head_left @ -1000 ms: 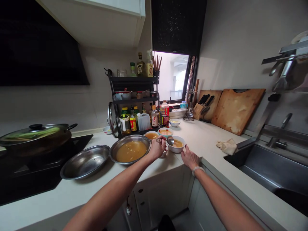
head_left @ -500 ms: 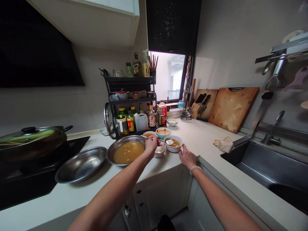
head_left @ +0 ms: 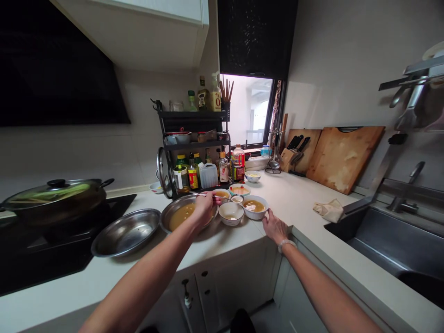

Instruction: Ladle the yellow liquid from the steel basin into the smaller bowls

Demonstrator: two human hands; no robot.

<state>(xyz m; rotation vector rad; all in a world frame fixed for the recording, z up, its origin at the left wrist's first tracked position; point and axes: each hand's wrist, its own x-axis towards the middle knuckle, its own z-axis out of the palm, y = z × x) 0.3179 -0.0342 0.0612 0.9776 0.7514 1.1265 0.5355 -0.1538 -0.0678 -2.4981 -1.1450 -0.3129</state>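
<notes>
My left hand (head_left: 204, 207) is closed around the handle of a spoon (head_left: 237, 199), above the right side of a wide metal basin (head_left: 164, 222) of yellowish-brown liquid. The spoon's bowl hangs beside the left rim of a white bowl (head_left: 255, 215) that contains broth and a pale, whitish lump. My right hand (head_left: 274, 225) grips the near right side of this white bowl, which stands on the counter. Just left of it, a smaller patterned bowl (head_left: 231, 222) holds a little liquid. Behind are a bowl of orange-brown liquid (head_left: 221, 194) and a pale green-rimmed bowl (head_left: 240, 190).
An oval metal basin (head_left: 128, 231) sits between the basin of liquid and a lidded pan (head_left: 55, 199) on the stove. A condiment rack (head_left: 194, 144) stands behind. Rightward are a cloth (head_left: 329, 210), a sink (head_left: 381, 240), a knife block (head_left: 288, 157) and cutting boards (head_left: 343, 157).
My left hand has moved left, drawing the spoon from over the white bowl to its left rim. My right hand stays at the bowl. The view has shifted slightly.
</notes>
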